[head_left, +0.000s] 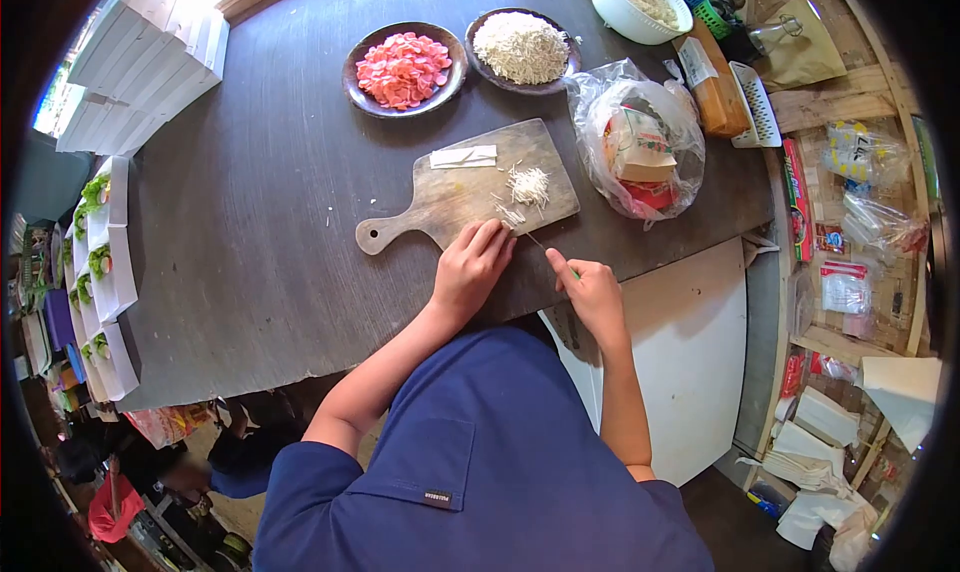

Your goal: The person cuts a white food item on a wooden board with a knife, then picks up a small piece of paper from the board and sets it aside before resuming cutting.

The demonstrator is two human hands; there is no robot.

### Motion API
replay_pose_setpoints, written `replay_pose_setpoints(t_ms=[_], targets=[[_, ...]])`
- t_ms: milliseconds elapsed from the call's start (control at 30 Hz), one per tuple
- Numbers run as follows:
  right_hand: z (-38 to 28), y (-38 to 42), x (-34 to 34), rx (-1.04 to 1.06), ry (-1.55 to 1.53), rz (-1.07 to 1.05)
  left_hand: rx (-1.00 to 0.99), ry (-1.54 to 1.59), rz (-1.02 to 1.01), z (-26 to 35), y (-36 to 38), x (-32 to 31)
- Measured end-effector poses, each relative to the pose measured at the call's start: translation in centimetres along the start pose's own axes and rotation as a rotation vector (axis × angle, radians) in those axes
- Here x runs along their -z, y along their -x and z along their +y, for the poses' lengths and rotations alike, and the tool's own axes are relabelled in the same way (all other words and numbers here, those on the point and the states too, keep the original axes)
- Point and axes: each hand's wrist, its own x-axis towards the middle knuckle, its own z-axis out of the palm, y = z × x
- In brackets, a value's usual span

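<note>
Left fingers: the left hand (470,269) lies palm down with its fingers together, tips pressing on the near edge of the paddle-shaped wooden cutting board (455,197), right beside a few pale shreds.
Right fingers: the right hand (592,292) is curled shut around a thin knife (540,242); the slim blade slants up and left from the fist, its tip reaching the board's near edge close to the left fingertips.
On the board: a small heap of pale white shredded strips (527,184) sits toward the board's right end, and a flat white rectangular block (463,157) lies at its far edge, apart from the heap.
Board position: it rests on the dark round wooden table (280,232), handle pointing left toward the person.
Just right of the board: a clear crumpled plastic bag (640,147) holding packaged goods, touching or nearly touching the board's corner.
Farther back: a dark round plate of pink-red sliced pieces (404,69), and next to it a dark round plate piled with white shreds (521,48).
Far edge: a white bowl (640,7) with pale contents.
Left side: stacks of white paper boxes (140,67), and open boxes with green leaves (100,257).
</note>
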Motion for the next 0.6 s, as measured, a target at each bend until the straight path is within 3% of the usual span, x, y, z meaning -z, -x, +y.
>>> replay_pose_setpoints(t_ms=[600], targets=[[0.8,0.1,-0.2,-0.035,0.051,-0.073,0.007,0.029,0.008,0.2,-0.3,0.4]])
